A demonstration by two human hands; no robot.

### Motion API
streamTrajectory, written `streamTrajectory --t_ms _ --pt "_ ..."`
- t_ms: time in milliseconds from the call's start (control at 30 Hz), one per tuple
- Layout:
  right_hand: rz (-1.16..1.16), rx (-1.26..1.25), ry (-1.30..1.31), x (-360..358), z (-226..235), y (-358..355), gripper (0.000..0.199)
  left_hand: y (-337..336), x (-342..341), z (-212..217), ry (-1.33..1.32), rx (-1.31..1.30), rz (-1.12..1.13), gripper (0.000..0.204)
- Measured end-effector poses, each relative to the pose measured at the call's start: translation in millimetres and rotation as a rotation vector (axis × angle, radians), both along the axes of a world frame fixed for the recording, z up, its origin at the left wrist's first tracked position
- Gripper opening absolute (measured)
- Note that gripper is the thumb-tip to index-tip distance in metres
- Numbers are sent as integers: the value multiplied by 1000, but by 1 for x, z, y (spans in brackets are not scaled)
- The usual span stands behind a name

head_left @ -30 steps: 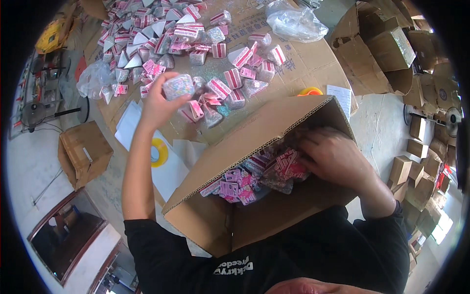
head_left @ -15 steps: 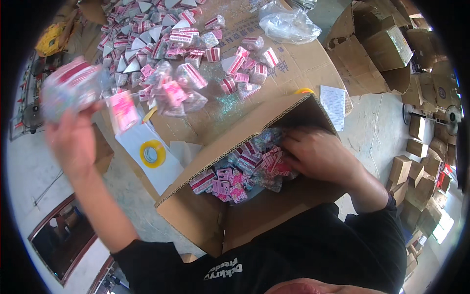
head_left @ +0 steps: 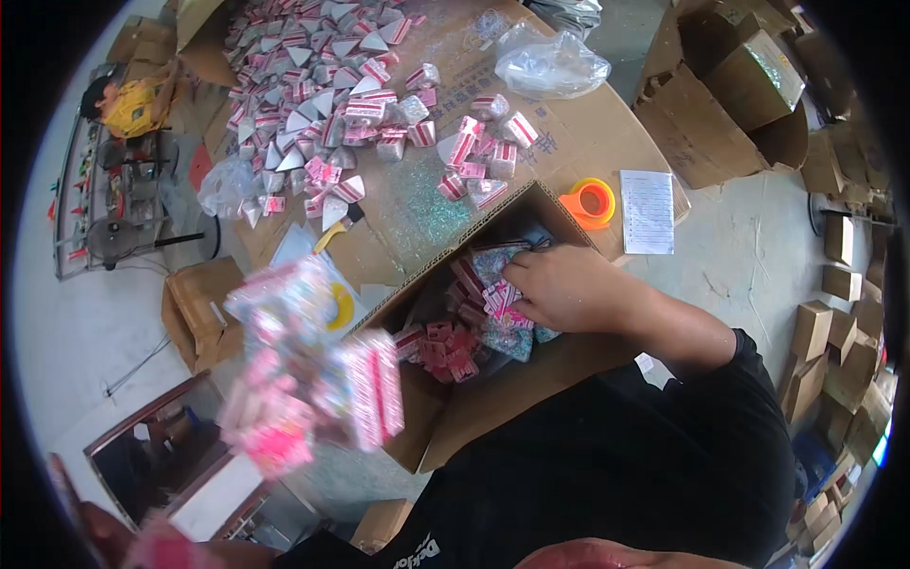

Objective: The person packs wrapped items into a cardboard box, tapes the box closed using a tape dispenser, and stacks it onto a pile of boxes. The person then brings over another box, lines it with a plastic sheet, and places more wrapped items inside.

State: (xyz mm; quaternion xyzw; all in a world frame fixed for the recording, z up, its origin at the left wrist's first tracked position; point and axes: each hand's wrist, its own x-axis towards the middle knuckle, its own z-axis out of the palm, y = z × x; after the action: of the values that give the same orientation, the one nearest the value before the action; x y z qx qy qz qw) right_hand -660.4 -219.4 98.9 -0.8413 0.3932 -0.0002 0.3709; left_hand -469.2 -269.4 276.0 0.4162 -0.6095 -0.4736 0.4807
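At the far left of the frame a grey metal rack (head_left: 114,204) stands on the pale floor with a yellow object (head_left: 133,106) at its top; just right of it a small brown carton (head_left: 194,313) sits below a clear plastic bag (head_left: 227,185); in the lower left the left hand (head_left: 142,545) is mostly cut off and blurred, so whether its fingers are apart or together cannot be told, and above it a blurred bundle of pink and white packets (head_left: 308,375) fills the foreground, hiding part of the floor and a yellow tape roll (head_left: 339,305); across the upper middle, pink-striped and silver triangular packets (head_left: 322,95) lie scattered on flattened cardboard (head_left: 569,133); at centre the open cardboard box (head_left: 493,408) holds more pink packets (head_left: 445,341); the right hand (head_left: 569,289) reaches inside, fingers curled together onto the packets; right of the box lie an orange tape dispenser (head_left: 590,202) and a white printed sheet (head_left: 648,211); empty cartons (head_left: 739,85) crowd the upper right.
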Motion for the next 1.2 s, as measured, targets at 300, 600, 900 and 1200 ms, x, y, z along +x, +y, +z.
streamTrajectory --t_ms 300,600,900,1200 --pt "127 -81 -163 11 22 -2 28 177 109 -41 -1018 301 75 75" --pt "-368 -630 -190 -14 59 2 71 230 123 -93 -1226 173 706 62" --pt "193 -116 227 20 32 46 116 202 67 -146 -1110 1116 -33 138" --pt "337 46 375 38 -3 38 130 154 57 -220 -1387 1061 -620 83"
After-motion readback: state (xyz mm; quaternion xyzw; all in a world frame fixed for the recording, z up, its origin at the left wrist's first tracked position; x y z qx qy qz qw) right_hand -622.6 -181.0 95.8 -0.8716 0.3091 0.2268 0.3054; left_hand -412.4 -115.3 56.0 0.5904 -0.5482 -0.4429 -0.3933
